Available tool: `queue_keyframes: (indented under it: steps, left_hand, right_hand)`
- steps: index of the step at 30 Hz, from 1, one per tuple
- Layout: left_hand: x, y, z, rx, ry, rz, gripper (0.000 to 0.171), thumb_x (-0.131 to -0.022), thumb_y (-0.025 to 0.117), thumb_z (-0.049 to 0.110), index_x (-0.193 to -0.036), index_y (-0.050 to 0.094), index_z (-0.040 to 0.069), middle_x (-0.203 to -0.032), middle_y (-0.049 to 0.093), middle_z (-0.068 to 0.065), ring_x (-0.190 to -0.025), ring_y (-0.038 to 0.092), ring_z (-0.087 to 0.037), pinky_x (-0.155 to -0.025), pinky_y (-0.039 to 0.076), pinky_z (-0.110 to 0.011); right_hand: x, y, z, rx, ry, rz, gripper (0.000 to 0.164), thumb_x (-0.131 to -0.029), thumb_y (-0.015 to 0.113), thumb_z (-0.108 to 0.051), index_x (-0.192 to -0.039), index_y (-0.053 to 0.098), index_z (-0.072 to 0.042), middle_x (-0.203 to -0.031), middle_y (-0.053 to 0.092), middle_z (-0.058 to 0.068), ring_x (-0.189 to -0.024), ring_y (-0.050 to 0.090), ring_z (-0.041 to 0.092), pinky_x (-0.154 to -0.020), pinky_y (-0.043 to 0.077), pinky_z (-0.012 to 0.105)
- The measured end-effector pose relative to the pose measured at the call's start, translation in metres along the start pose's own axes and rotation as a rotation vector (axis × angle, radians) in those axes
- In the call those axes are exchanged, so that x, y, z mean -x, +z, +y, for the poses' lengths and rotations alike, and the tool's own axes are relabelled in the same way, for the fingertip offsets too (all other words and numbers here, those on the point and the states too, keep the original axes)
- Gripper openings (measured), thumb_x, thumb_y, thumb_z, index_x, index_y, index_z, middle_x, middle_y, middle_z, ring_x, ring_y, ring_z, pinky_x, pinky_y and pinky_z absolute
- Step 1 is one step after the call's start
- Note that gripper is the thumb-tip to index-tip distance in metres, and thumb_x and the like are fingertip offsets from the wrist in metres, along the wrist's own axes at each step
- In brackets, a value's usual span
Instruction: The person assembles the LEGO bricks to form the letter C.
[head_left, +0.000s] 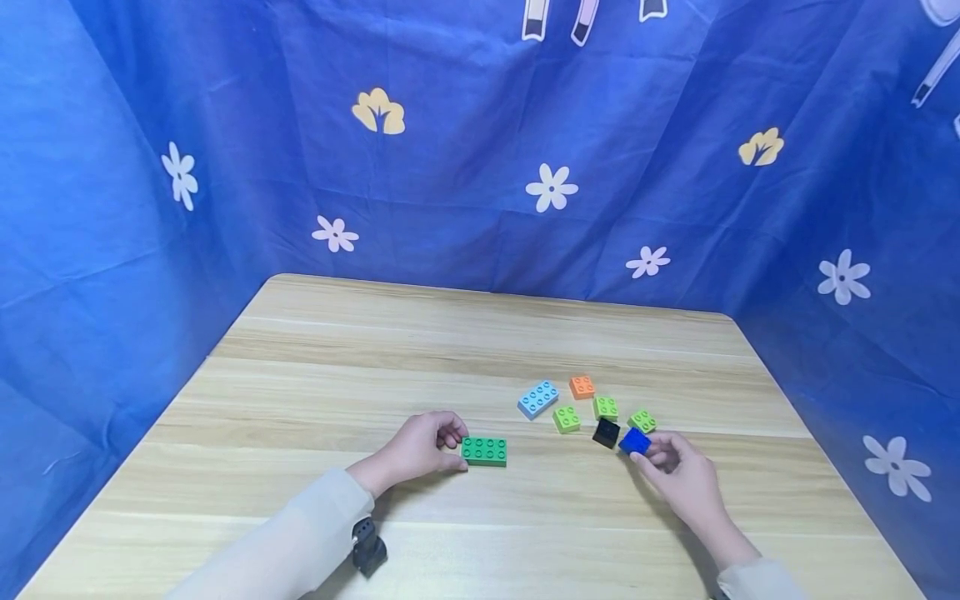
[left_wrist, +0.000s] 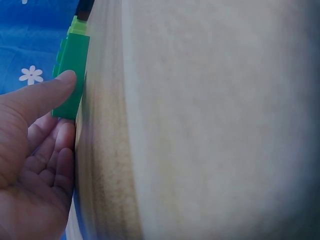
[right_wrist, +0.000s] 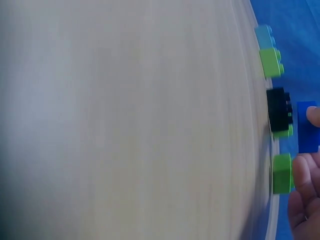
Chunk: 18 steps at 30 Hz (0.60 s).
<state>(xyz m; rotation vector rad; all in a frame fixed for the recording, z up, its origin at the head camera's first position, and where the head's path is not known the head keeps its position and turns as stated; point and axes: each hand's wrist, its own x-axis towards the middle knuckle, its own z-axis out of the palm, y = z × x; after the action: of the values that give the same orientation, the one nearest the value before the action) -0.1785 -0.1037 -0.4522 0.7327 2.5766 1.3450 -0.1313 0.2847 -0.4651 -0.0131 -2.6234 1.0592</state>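
A green toy building brick (head_left: 483, 451) lies studs up on the table. My left hand (head_left: 422, 450) grips its left end, and in the left wrist view the thumb (left_wrist: 65, 82) presses along its near side. Over on the right, my right hand (head_left: 684, 481) pinches a dark blue brick (head_left: 634, 442) between thumb and fingers. The right wrist view shows this blue brick (right_wrist: 307, 127) raised off the tabletop. Just left of it sits a black brick (head_left: 606, 432). A lime green brick (head_left: 642, 421) lies right behind the blue one, near the fingers.
Behind the black brick are two more lime green bricks, one in the middle (head_left: 567, 419) and one farther right (head_left: 605, 407). An orange brick (head_left: 582, 387) and a light blue brick (head_left: 538, 400) lie beyond. Blue patterned cloth (head_left: 465, 167) surrounds the wooden table (head_left: 390, 333).
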Motion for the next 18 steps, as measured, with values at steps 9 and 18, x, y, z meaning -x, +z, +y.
queue_keyframes:
  steps: [9,18]
  left_hand:
    - [0.001,0.000,0.000,-0.001,-0.002,0.006,0.036,-0.065,0.086,0.007,-0.093,0.063,0.004,-0.081,0.060,0.002,-0.076,0.057,-0.015,-0.070,0.051,-0.026]
    - [0.001,0.000,0.000,-0.005,-0.002,0.007,0.036,-0.065,0.086,0.007,-0.092,0.063,0.004,-0.080,0.060,0.002,-0.076,0.057,-0.015,-0.069,0.051,-0.025]
  right_hand:
    - [0.002,0.023,-0.019,-0.133,-0.107,-0.009,0.030,-0.072,0.082,-0.005,-0.097,0.064,-0.004,-0.077,0.064,-0.002,-0.068,0.060,0.007,-0.065,0.055,0.022]
    - [-0.004,0.051,-0.049,-0.216,-0.143,-0.093,0.034,-0.070,0.083,-0.004,-0.099,0.065,-0.006,-0.077,0.063,-0.004,-0.069,0.059,0.009,-0.067,0.055,0.024]
